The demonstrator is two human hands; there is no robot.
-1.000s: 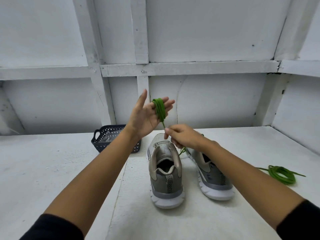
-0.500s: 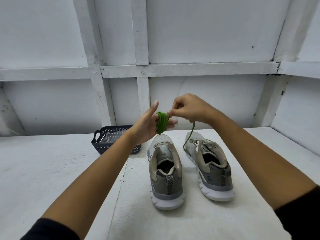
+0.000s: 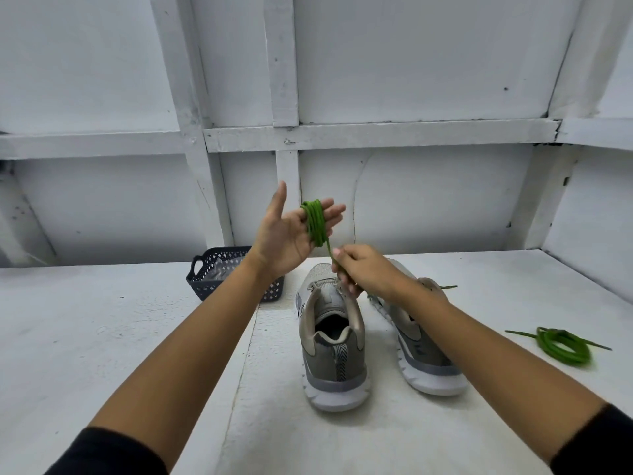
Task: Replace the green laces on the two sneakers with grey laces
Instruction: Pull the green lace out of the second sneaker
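Observation:
Two grey sneakers stand heel-towards-me on the white table: the left sneaker point(image 3: 331, 341) and the right sneaker point(image 3: 421, 351), partly covered by my right forearm. My left hand point(image 3: 291, 231) is raised above them, palm up with straight fingers, and a green lace point(image 3: 315, 222) is wound in several turns round those fingers. My right hand point(image 3: 363, 269) pinches the loose end of that lace just below the left hand, over the left sneaker's toe. A short green lace tip shows beyond the right sneaker. A second green lace point(image 3: 561, 344) lies coiled on the table at the right.
A dark plastic basket point(image 3: 219, 275) with something pale inside sits on the table behind my left forearm. White walls with wooden battens close off the back and the right side. The table point(image 3: 102, 337) stretches left of the sneakers.
My right hand has come down from beside the left fingertips to below the left hand, drawing the lace end round. The left hand has opened its palm upward. Another turn is on the fingers.

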